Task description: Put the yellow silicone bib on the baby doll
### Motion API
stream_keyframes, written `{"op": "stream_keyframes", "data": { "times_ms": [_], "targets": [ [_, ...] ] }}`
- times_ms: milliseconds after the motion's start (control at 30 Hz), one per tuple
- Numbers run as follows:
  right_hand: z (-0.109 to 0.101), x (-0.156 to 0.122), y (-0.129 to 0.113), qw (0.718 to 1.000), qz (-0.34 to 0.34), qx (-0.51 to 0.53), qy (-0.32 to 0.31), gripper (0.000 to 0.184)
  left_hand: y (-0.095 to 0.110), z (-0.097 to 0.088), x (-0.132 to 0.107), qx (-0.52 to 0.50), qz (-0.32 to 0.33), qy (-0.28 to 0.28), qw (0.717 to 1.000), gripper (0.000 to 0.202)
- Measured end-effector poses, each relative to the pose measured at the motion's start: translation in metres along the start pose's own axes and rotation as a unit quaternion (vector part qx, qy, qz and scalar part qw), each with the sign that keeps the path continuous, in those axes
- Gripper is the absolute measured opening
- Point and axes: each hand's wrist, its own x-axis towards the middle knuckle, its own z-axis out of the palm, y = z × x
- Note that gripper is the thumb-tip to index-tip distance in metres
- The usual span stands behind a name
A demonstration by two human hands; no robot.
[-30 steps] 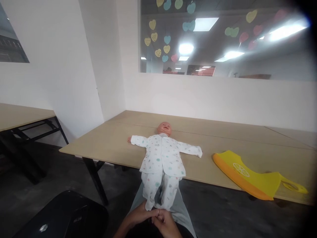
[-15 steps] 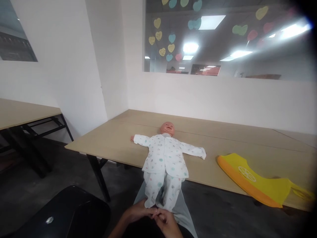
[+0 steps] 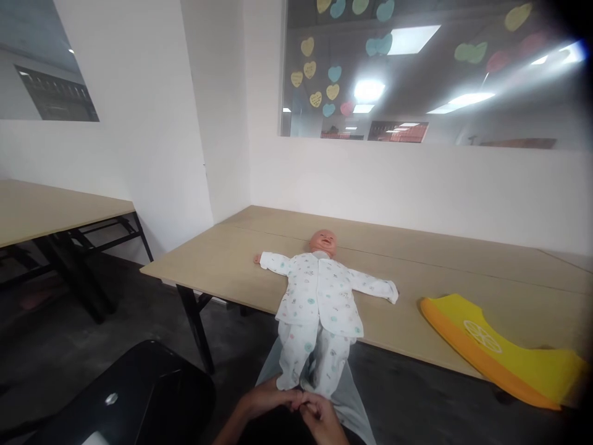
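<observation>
A baby doll (image 3: 319,296) in white patterned pyjamas lies on its back on the wooden table (image 3: 222,266), arms spread, legs hanging over the near edge. My left hand (image 3: 264,400) and my right hand (image 3: 319,417) meet just below the doll's feet, fingers curled and pinched together at the ends of the pyjama legs. A grey cloth (image 3: 349,402) lies under the doll's legs over my lap.
A yellow and orange bib (image 3: 500,352) lies on the table to the right. A black chair seat (image 3: 134,395) is at the lower left. Another table (image 3: 50,210) stands at the left. A white wall with a window runs behind.
The view has swung to the left, so everything sits further right in the picture. My hands stay together at the doll's feet.
</observation>
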Motion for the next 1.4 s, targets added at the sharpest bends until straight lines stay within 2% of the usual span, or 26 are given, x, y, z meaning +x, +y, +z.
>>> {"op": "stream_keyframes", "data": {
  "times_ms": [300,500,633,900,1133,1233,1400],
  "targets": [
    [-0.002,0.002,0.009,1.000,-0.020,0.001,-0.014,0.063,-0.014,-0.005,0.006,-0.010,-0.012,0.009,1.000,0.023],
    [0.000,-0.002,-0.001,1.000,-0.005,-0.007,0.002,0.070,-0.025,-0.011,0.008,-0.004,-0.019,0.009,1.000,0.025],
    [0.000,0.001,-0.003,1.000,-0.022,0.000,-0.017,0.068,-0.021,-0.010,0.006,-0.013,-0.021,0.009,1.000,0.029],
    [-0.003,0.006,0.010,0.999,-0.014,-0.003,-0.032,0.062,-0.005,-0.001,0.001,-0.026,-0.022,0.025,0.999,0.031],
    [-0.004,0.008,0.019,0.999,-0.024,-0.007,-0.020,0.065,-0.020,-0.009,0.006,-0.007,-0.013,0.018,1.000,0.027],
    [-0.003,0.007,0.015,0.999,-0.021,-0.010,-0.030,0.065,-0.025,-0.011,0.009,0.000,-0.021,0.025,0.999,0.021],
    [0.002,0.002,-0.007,1.000,-0.016,-0.008,0.001,0.062,-0.024,-0.010,0.008,-0.011,-0.020,0.030,0.999,0.023]
  ]
}}
